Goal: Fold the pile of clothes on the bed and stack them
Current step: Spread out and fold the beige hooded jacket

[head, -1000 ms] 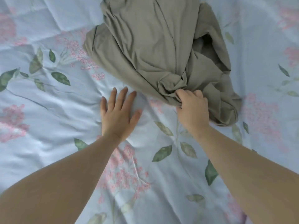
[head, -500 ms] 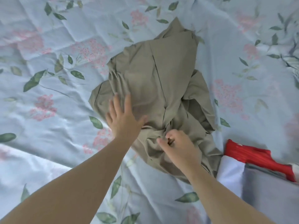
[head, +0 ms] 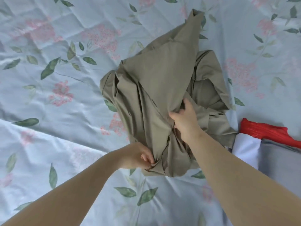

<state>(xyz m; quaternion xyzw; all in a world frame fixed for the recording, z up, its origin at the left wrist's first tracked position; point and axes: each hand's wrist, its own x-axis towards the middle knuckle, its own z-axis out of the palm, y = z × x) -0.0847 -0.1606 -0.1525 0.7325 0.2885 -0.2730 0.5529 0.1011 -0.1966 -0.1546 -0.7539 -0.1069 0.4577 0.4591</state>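
Hands (head: 162, 139) gripping khaki garment (head: 156, 88), bedspread (head: 57, 124) open leftward

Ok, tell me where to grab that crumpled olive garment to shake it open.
Pinch the olive garment at its near bunched hem, from the person's side, where the left hand already grips. The far end tapers to a point, so the near edge probably spreads widest.

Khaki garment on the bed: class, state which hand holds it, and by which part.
Both. The left hand pinches the khaki garment at its near edge; the right hand grips a fold near its middle.
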